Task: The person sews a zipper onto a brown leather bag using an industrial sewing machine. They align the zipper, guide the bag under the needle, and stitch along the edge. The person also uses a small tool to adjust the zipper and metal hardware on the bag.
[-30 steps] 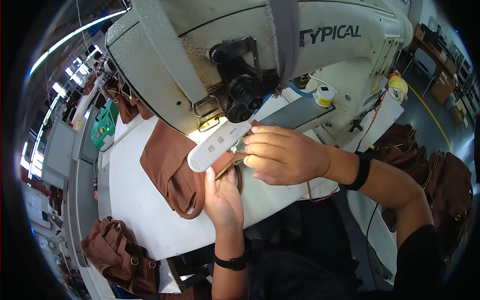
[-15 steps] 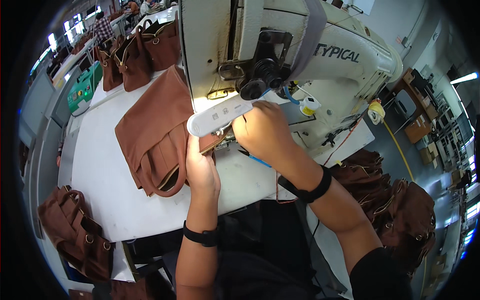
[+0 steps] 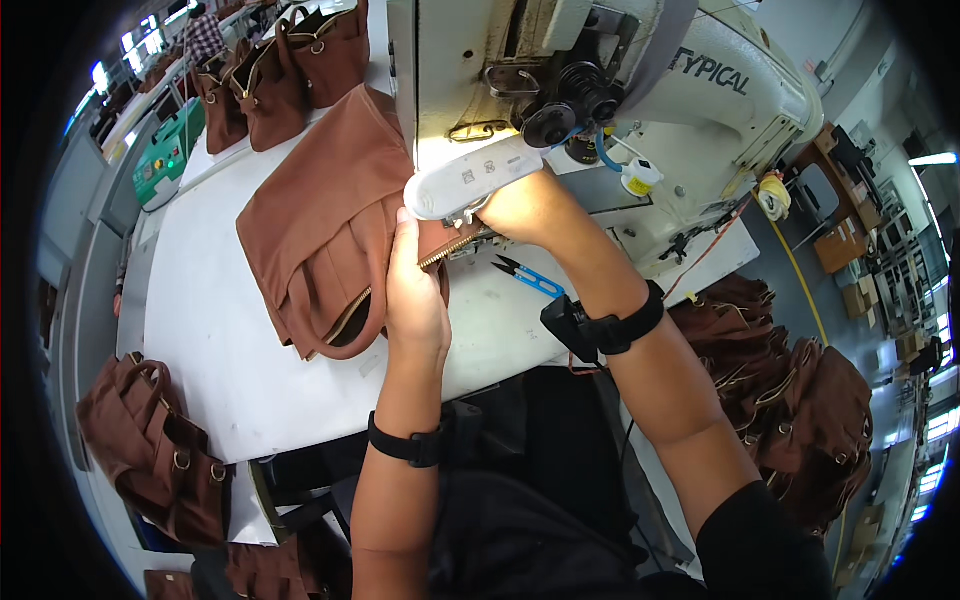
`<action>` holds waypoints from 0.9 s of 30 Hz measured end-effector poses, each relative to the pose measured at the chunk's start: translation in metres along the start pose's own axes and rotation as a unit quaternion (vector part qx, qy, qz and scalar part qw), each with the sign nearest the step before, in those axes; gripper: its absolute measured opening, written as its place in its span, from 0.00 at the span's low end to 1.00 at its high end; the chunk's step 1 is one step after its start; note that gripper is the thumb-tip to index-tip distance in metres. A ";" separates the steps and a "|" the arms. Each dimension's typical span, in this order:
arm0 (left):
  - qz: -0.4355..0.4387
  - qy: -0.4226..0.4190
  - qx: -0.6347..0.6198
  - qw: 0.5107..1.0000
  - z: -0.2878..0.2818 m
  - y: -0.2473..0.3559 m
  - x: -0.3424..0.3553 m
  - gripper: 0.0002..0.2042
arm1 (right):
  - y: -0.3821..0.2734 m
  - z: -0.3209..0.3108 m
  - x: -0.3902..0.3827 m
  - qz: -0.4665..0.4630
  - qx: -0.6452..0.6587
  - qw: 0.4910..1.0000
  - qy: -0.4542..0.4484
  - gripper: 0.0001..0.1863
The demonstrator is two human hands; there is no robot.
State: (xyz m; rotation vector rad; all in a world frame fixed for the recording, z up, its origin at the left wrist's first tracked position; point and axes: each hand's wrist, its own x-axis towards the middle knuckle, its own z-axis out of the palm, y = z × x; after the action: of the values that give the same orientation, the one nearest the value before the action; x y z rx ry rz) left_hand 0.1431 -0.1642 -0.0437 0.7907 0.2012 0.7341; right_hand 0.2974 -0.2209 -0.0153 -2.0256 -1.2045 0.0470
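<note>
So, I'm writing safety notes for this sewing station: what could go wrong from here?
The right hand is close to the sewing machine head, its fingers mostly hidden, so they might get pinched.
The blue-handled snips lie on the white table beside the right forearm, blades bare; a careless move could nick the skin or the brown bag.
The bag's metal zip leads up toward the machine; a stray stitch could hit its teeth.

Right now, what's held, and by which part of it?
The left hand holds the brown bag by its zippered edge; for the right hand, I can't tell.
</note>
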 end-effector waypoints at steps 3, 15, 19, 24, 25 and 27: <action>0.012 0.034 0.028 0.999 0.000 0.006 -0.001 0.21 | -0.013 0.001 -0.008 -0.074 -0.085 0.991 0.072 0.13; -0.023 0.044 0.087 0.995 0.002 0.026 -0.002 0.21 | -0.031 0.025 -0.037 -0.076 -0.119 0.926 0.349 0.08; -0.045 0.029 0.086 0.995 -0.005 0.029 -0.002 0.21 | -0.033 0.029 -0.042 -0.078 -0.117 0.919 0.367 0.08; -0.045 0.027 0.115 0.992 -0.007 0.028 -0.005 0.21 | -0.038 0.026 -0.048 -0.042 -0.085 0.929 0.357 0.10; -0.043 0.026 0.118 0.992 -0.006 0.029 -0.006 0.21 | -0.038 0.025 -0.049 -0.033 -0.080 0.932 0.352 0.10; -0.041 0.023 0.124 0.991 -0.002 0.030 -0.007 0.21 | -0.039 0.024 -0.051 -0.029 -0.076 0.934 0.349 0.11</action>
State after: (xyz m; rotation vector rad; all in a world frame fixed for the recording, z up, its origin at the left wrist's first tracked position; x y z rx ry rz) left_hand 0.1215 -0.1539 -0.0245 0.9962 0.3704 0.6576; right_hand 0.2316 -0.2354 -0.0250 -1.8779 -0.8163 -0.7543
